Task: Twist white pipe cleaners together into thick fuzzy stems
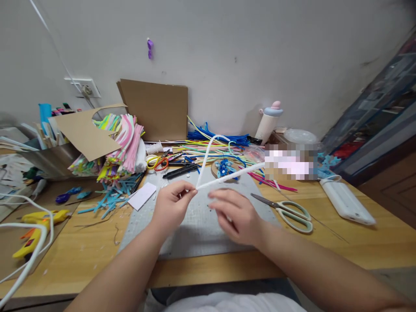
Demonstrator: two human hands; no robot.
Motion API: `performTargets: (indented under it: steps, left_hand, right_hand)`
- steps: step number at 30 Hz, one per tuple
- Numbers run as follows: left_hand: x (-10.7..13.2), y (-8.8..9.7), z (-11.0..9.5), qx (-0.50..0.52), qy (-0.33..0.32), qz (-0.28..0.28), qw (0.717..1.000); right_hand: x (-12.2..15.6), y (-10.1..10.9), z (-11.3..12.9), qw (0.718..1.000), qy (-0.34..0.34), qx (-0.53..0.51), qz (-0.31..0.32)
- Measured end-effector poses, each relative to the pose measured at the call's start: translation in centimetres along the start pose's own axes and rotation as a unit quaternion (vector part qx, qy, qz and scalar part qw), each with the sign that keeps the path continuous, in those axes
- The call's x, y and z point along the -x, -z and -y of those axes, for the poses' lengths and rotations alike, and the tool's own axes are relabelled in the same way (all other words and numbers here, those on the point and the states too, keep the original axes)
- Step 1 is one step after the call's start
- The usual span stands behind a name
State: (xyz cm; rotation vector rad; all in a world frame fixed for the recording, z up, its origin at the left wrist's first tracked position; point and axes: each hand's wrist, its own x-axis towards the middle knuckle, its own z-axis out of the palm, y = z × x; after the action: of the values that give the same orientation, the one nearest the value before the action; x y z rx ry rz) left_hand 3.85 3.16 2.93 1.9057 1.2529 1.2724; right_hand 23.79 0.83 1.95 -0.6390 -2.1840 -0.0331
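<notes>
My left hand [172, 206] is closed in a pinch on the bend of a white pipe cleaner [227, 175], which runs up and to the right as two long strands over a grey cutting mat [195, 229]. Just to its right, my right hand [235, 214] hovers over the mat, blurred by motion, its fingers curled near the same bend. I cannot make out whether the right fingers grip anything.
Green-handled scissors [290, 212] lie right of the mat, a white power bank [346, 201] beyond them. A yellow glue gun [37, 229] sits at left. Piles of coloured pipe cleaners [120, 151], cardboard [159, 110], a white bottle [269, 121] and small orange snips [159, 162] crowd the back.
</notes>
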Motion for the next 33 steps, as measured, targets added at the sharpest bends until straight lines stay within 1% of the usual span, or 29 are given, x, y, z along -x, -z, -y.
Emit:
performTargets:
  steps: [1, 2, 3, 5, 7, 9, 11, 13, 15, 17, 18, 20, 24, 26, 28, 30, 32, 33]
  left_hand:
    - [0.1, 0.2, -0.7, 0.035, 0.02, 0.014, 0.999]
    - [0.2, 0.3, -1.4, 0.07, 0.039, 0.032, 0.996]
    - [0.4, 0.4, -2.1, 0.103, 0.055, 0.051, 0.992]
    - [0.8, 0.5, -3.5, 0.158, 0.078, 0.079, 0.981]
    - [1.1, 0.5, -4.6, 0.195, 0.092, 0.086, 0.973]
    - [1.3, 0.5, -5.3, 0.214, 0.09, 0.071, 0.97]
    - [1.4, 0.6, -5.7, 0.212, 0.071, 0.032, 0.974]
    - [1.3, 0.7, -5.9, 0.18, 0.03, -0.024, 0.983]
    - [1.3, 0.9, -6.0, 0.104, -0.031, -0.081, 0.991]
    - [1.2, 1.0, -6.0, 0.005, -0.101, -0.115, 0.988]
    - [1.1, 1.1, -6.0, -0.041, -0.132, -0.122, 0.983]
    - [1.1, 1.1, -5.9, -0.107, -0.179, -0.115, 0.971]
    - [1.3, 1.2, -5.5, -0.21, -0.239, -0.078, 0.945]
    - [1.4, 1.3, -5.4, -0.28, -0.278, -0.061, 0.917]
    - [1.6, 1.5, -5.5, -0.339, -0.327, -0.039, 0.881]
    - [1.7, 1.7, -5.7, -0.365, -0.374, -0.015, 0.852]
    - [1.8, 1.9, -5.9, -0.358, -0.415, -0.003, 0.836]
    - [1.9, 1.9, -6.0, -0.35, -0.429, -0.002, 0.833]
  right_hand:
    - [-0.3, -0.4, -0.2, 0.998, -0.055, 0.021, -0.02]
    - [-0.7, -0.7, -0.4, 0.994, -0.088, 0.045, -0.037]
    - [-1.1, -0.9, -0.6, 0.992, -0.094, 0.068, -0.043]
    - [-1.9, -0.8, -1.0, 0.993, -0.06, 0.092, -0.044]
    - [-2.4, -0.4, -1.1, 0.995, -0.032, 0.074, -0.053]
    - [-2.7, 0.0, -1.0, 0.997, -0.023, 0.046, -0.064]
    - [-3.0, 0.5, -0.4, 0.997, -0.015, 0.053, -0.051]
    - [-3.4, 1.0, 0.6, 0.995, -0.015, 0.1, -0.018]
    - [-3.7, 1.4, 1.8, 0.99, -0.026, 0.139, 0.006]
    - [-3.9, 1.9, 3.0, 0.987, -0.033, 0.154, 0.023]
    - [-3.8, 2.1, 3.5, 0.986, -0.036, 0.16, 0.034]
    - [-3.7, 2.4, 4.4, 0.982, -0.042, 0.177, 0.057]
    - [-3.6, 3.5, 5.4, 0.975, -0.041, 0.195, 0.094]
    - [-3.9, 4.4, 5.3, 0.973, -0.034, 0.201, 0.107]
    - [-4.6, 5.5, 4.8, 0.971, -0.037, 0.204, 0.117]
    - [-5.6, 6.5, 3.9, 0.973, -0.056, 0.179, 0.132]
    - [-6.7, 7.0, 2.7, 0.975, -0.089, 0.108, 0.17]
    - [-7.2, 7.1, 2.1, 0.971, -0.111, 0.058, 0.202]
